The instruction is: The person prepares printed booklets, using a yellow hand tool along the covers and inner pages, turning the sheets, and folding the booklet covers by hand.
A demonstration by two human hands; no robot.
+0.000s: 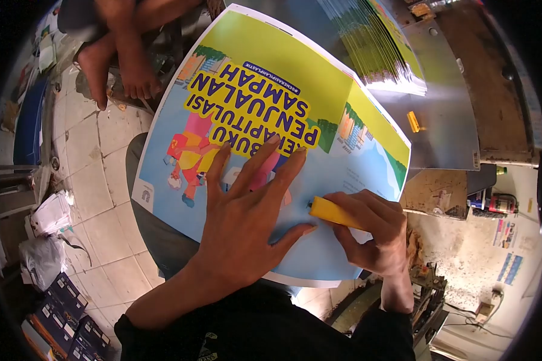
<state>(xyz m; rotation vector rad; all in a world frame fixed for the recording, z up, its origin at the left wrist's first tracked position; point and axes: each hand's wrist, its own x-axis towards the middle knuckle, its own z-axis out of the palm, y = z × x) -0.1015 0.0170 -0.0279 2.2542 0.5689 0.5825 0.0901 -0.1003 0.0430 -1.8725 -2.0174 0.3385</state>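
Observation:
A large printed cover sheet (328, 249), yellow-green and light blue with cartoon figures and dark lettering upside down to me, rests across my lap. My left hand (244, 213) presses flat on its lower middle, fingers spread. Over the lower right part of the sheet, my right hand (373, 231) grips what looks like a small yellow stapler (331, 212). Its dark tip is at the sheet's surface near the middle; the rest is hidden in my fingers.
A fanned stack of printed booklets (382, 48) lies on a metal plate (445, 114) at upper right, beside a small yellow object (413, 121). Another person's bare feet (117, 69) are at upper left. Dark boxes (66, 307) stand on the tiled floor (102, 228).

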